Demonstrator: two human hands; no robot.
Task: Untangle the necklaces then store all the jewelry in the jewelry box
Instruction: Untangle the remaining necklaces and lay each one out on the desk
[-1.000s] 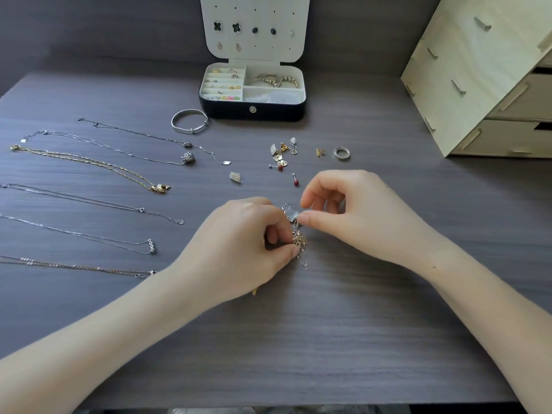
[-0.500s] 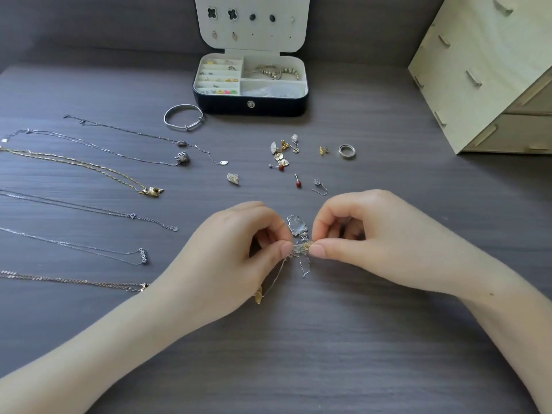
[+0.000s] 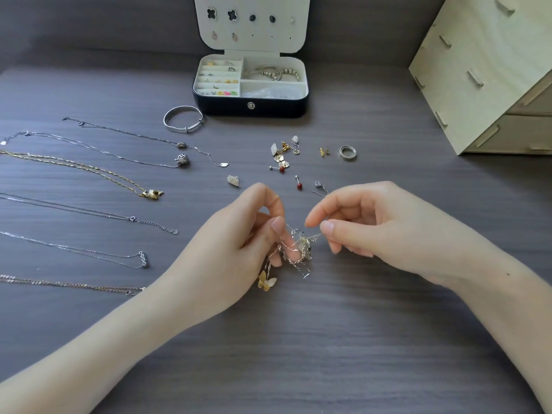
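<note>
Necklaces in a knot (image 3: 298,248) hang between my hands over the counter (image 3: 328,339), in front of the open jewelry box (image 3: 251,106). My left fingers (image 3: 277,227) and right fingers (image 3: 330,229) have drawn apart since a moment ago, each pinching a strand. A butterfly pendant (image 3: 266,281) now dangles free, so the tangle seems to be loosening. Other chains (image 3: 89,170) lie straightened on my left. I can read no writing anywhere.

Grey wood-grain table (image 3: 328,354); pale plywood drawers (image 3: 484,70).
</note>
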